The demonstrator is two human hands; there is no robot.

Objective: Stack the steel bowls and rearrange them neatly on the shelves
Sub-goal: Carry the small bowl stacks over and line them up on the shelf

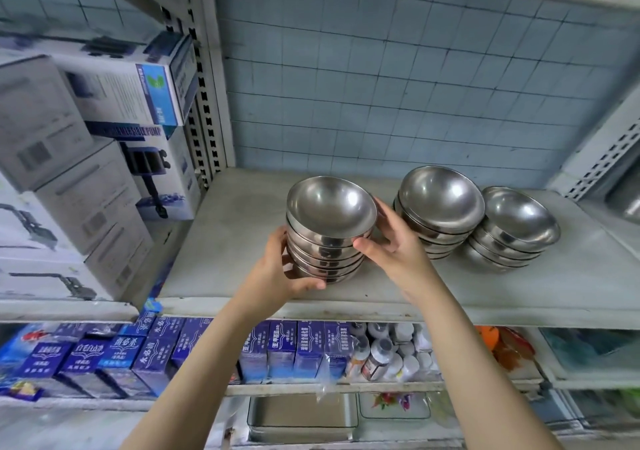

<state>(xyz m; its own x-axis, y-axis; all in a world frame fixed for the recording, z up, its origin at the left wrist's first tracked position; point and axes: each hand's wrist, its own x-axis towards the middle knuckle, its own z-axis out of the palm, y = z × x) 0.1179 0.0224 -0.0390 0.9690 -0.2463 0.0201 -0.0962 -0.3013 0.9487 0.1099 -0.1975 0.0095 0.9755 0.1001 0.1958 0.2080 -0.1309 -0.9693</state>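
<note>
On the shelf (242, 242), my left hand (277, 269) grips the left stack (331, 207) low, thumb across its base, fingers hidden behind; my right hand (394, 245) clasps its upper side. Just right, the middle stack (440, 204) covers part of the rim of the right stack (519, 224). Touching or not, I can't tell.

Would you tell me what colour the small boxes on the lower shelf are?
The boxes are dark blue with white lettering; head view.

Cool, even light, fairly bright; no hard shadows. Soft highlights inside the steel bowls (331, 207), faint shade at their base on the shelf (225, 242). Wide-angle bending at edges; boxes (69, 172) at left smeared, centre sharper, slight softness overall
</note>
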